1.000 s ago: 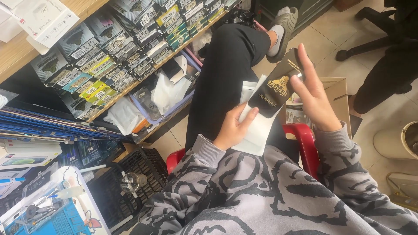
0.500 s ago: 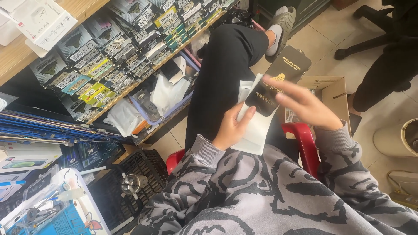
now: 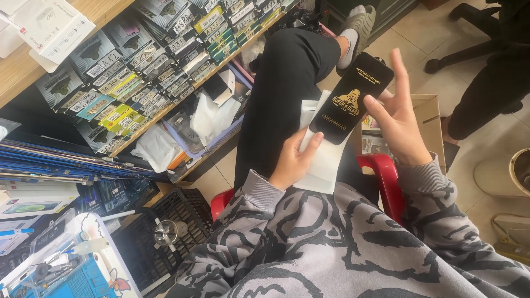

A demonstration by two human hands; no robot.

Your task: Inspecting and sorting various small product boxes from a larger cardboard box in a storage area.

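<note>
Setting was a small shop corner w/ tiled floor (image 3: 425,33). A wooden shelf (image 3: 33,66) on the person's left carried rows of boxed packets (image 3: 143,72), w/ loose plastic bags (image 3: 215,116) on the tier below. A black crate (image 3: 160,243) and a clear tool case (image 3: 61,265) sat at lower left. The person sat on a red stool (image 3: 381,176), one black-trousered leg (image 3: 281,94) stretched fwd, grey patterned sweatshirt (image 3: 342,248) filling the lower frame.

Item: black flat sleeve (image 3: 350,99), phone-sized, w/ gold print, held tilted above the lap, approx. between both hands.

Left hand (image 3: 292,160): closed in a grip on a white paper envelope (image 3: 326,160); thumb lay on top, touching the sleeve's lower corner. Envelope sat directly under the sleeve.

Right hand (image 3: 397,121): fingers spread and mostly extended, palm facing the sleeve's right edge, thumb touching that edge. Grip not clamped; sleeve leaned against thumb.

An open cardboard box (image 3: 428,113) stood on the floor just behind the right hand.
</note>
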